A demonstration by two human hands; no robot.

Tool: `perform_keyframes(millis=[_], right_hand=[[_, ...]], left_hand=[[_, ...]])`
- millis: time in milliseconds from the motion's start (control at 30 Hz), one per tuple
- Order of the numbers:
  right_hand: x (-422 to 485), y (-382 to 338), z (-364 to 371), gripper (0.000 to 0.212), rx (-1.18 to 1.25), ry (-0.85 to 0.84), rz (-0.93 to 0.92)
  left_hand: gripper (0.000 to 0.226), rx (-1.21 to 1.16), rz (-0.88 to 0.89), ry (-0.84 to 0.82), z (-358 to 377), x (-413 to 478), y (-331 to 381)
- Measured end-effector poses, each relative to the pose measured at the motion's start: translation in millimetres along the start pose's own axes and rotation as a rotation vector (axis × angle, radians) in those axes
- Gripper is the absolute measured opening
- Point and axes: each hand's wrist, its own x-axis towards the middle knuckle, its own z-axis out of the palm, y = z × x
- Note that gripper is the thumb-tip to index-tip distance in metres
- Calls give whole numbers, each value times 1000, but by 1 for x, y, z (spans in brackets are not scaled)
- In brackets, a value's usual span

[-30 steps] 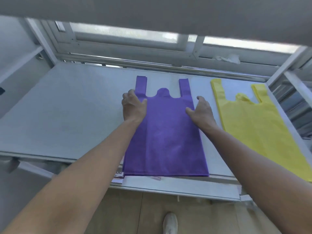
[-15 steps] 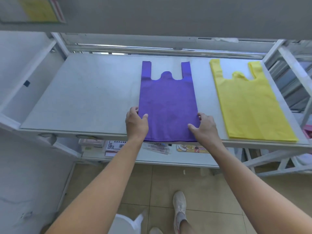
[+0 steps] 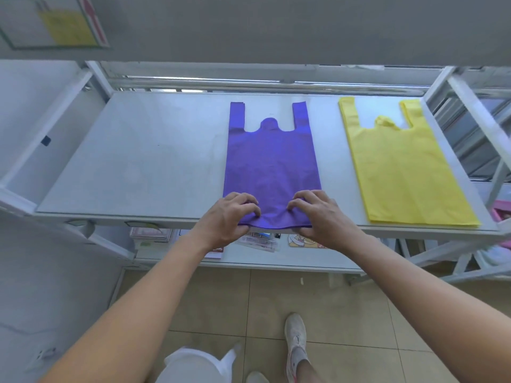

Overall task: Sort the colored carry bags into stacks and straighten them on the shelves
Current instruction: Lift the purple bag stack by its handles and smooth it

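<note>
Now my left hand and right hand pinch the purple bag's bottom hem, so I should tug evenly, squaring it to the shelf edge.

bare forearms, white shorts, pale sneaker

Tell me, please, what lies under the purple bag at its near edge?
The purple bag lies flat on the grey shelf; nothing else shows beneath. Both hands' fingers cover its near corners, hiding that part.
</note>
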Motion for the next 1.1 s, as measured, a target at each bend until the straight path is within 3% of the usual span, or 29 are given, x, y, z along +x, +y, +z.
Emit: perform_keyframes(millis=[100,233,500,600,767,900,1100], right_hand=[[1,8,-1,28,40,56,-51],[-5,17,-3,26,71,148,-14],[-23,27,10,30,-31,201,-19],[-27,31,12,47,-66,225,8],[-18,40,15,63,-69,232,178],[-14,39,16,66,-42,189,260],[-32,38,21,68,-4,123,231]], left_hand=[[21,46,16,54,-5,-2,-4],[23,241,-21,158,-3,-12,-4],[48,444,-57,162,17,-24,-3],[59,427,-88,163,24,-16,-2],[57,397,-177,167,34,11,4],[58,315,-228,213,42,17,1],[53,193,-222,195,48,6,0]])
